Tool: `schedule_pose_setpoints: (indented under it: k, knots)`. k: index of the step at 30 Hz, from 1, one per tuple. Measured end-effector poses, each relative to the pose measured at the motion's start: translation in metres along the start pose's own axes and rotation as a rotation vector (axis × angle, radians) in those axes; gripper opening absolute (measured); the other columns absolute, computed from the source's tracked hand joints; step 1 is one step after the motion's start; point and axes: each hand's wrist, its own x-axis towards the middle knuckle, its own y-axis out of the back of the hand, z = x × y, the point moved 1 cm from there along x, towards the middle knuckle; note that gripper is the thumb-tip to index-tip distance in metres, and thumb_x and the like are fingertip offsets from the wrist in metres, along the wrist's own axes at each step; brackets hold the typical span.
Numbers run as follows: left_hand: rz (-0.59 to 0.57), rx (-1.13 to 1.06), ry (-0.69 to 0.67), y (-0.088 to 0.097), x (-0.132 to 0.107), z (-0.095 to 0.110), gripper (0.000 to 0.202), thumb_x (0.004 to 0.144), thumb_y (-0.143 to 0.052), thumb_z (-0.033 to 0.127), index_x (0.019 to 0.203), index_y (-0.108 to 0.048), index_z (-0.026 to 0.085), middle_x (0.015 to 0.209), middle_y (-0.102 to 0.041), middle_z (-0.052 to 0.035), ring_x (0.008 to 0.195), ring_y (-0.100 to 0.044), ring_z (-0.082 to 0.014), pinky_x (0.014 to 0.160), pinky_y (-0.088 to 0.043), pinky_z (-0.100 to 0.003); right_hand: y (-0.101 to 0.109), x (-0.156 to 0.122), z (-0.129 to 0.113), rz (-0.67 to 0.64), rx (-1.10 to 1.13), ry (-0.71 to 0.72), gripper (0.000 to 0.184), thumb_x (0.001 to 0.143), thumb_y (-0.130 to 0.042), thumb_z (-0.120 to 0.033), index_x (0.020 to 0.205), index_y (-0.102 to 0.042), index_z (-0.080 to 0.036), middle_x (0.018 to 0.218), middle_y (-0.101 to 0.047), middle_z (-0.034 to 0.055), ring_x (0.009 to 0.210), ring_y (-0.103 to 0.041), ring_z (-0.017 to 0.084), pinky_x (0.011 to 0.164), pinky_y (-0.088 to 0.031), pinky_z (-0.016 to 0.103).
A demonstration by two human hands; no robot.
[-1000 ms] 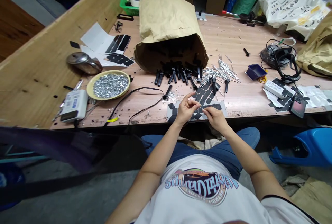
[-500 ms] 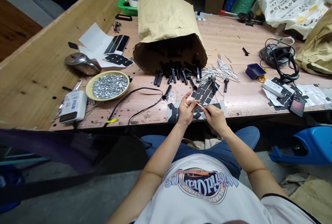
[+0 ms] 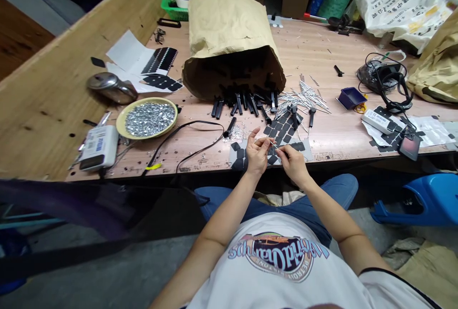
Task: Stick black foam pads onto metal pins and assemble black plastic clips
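Head view: my left hand (image 3: 256, 155) and right hand (image 3: 293, 161) are close together, fingertips pinching a thin rod (image 3: 274, 145) between them, over the grey sheet (image 3: 307, 150) with black patches. Compared with half a second ago, my right hand sits nearer my left; the paper sack (image 3: 229, 22) hasn't moved on the desk (image 3: 339, 53).

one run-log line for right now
right hand: holding thin rod | left hand: at rod's other end | bag: on its side, black parts at mouth
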Motion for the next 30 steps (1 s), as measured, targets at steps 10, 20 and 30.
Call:
schedule_pose_setpoints:
  k: [10,20,30]
  knots:
    - [0.086,-0.018,-0.084,-0.006,-0.004,0.002,0.054,0.062,-0.080,0.036,0.105,-0.051,0.024,0.071,-0.065,0.0048,0.067,-0.064,-0.0086,0.069,-0.048,-0.022,-0.008,-0.005,-0.006,0.205,-0.178,0.166,0.034,0.096,-0.038,-0.033,0.075,-0.060,-0.019,0.070,-0.067,0.0055,0.064,-0.062,0.014,0.060,-0.044,0.022]
    - [0.103,0.115,-0.153,-0.007,-0.003,0.006,0.050,0.065,-0.077,0.040,0.104,-0.052,0.023,0.072,-0.063,0.0032,0.070,-0.063,-0.0093,0.071,-0.049,-0.022,0.004,0.002,-0.003,0.163,-0.333,0.273,0.034,0.097,-0.035,-0.032,0.083,-0.063,-0.019,0.075,-0.068,0.0059,0.071,-0.062,0.014,0.061,-0.043,0.023]
    - [-0.183,0.419,0.011,0.000,0.009,0.029,0.018,0.066,-0.074,0.034,0.070,-0.070,0.016,0.068,-0.068,-0.0015,0.053,-0.060,-0.0093,0.052,-0.046,-0.021,0.025,0.013,0.005,-0.068,-0.452,0.338,0.031,0.096,-0.037,-0.027,0.086,-0.065,-0.021,0.082,-0.071,0.0055,0.073,-0.059,0.015,0.060,-0.038,0.025]
